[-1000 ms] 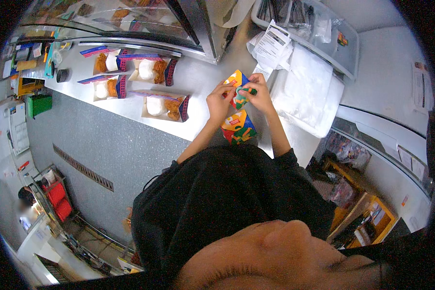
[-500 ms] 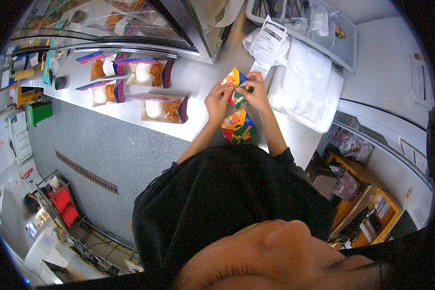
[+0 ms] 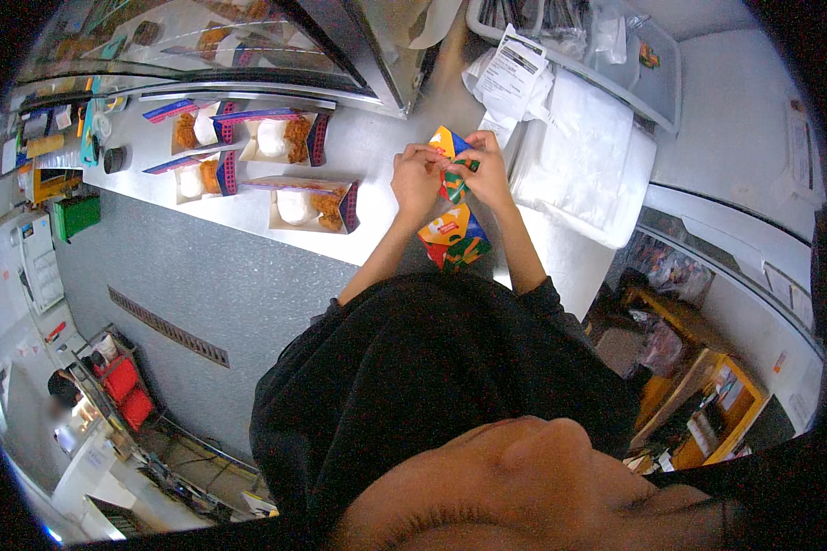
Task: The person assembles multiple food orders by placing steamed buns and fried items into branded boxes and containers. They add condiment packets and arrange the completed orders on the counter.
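Note:
Between my hands is a small folded cardboard food box (image 3: 449,141), patterned in yellow, blue, red and green. My left hand (image 3: 417,181) pinches its left side, fingertips at the top folds. From the right, my right hand (image 3: 487,172) grips the same box with bent fingers. The fingers cover much of its middle. A second box (image 3: 454,236) in the same colours stands closer to my body on the steel counter (image 3: 377,174), touched by neither hand.
Several open cartons (image 3: 308,204) holding white rice and fried chicken stand on the counter's left. Behind them rises a glass-fronted cabinet (image 3: 248,55). To the right lie a stack of clear plastic bags (image 3: 570,165) and paper receipts (image 3: 513,78). Another person (image 3: 64,395) is far off, lower left.
My left fingers have curled in and moved slightly up and right against the top of the box. My right hand has barely shifted. The second box stays in place.

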Available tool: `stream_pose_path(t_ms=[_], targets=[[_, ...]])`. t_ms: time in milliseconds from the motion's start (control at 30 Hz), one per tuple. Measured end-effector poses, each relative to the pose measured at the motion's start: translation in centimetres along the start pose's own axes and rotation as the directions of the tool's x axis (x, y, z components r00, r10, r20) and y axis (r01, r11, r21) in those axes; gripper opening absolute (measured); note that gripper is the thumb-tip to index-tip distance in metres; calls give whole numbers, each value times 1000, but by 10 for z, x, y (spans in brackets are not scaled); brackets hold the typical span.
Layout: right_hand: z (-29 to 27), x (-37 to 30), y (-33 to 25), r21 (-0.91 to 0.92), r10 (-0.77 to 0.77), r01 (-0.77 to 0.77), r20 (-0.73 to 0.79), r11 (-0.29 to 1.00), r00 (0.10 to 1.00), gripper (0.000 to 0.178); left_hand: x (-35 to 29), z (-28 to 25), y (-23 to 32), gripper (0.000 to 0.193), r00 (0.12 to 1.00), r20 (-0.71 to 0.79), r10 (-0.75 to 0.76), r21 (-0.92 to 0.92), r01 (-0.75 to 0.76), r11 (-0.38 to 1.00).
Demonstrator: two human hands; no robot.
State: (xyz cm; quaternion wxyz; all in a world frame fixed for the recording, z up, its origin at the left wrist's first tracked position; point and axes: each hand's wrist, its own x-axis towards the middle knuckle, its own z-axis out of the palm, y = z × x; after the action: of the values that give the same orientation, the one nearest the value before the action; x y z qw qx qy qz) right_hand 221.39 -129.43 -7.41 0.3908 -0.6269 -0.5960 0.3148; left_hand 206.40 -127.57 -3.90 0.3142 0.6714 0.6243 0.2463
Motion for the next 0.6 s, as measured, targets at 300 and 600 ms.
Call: stream_pose_path(t_ms=[300, 600], targets=[[7, 11, -13, -30, 219, -229, -189, 973, 957, 26, -8, 35, -8, 13, 968, -243, 61, -44, -73, 996], [21, 3, -11, 31, 85, -80, -318, 996, 944, 18, -11, 43, -9, 11, 948, -311, 63, -79, -92, 993]])
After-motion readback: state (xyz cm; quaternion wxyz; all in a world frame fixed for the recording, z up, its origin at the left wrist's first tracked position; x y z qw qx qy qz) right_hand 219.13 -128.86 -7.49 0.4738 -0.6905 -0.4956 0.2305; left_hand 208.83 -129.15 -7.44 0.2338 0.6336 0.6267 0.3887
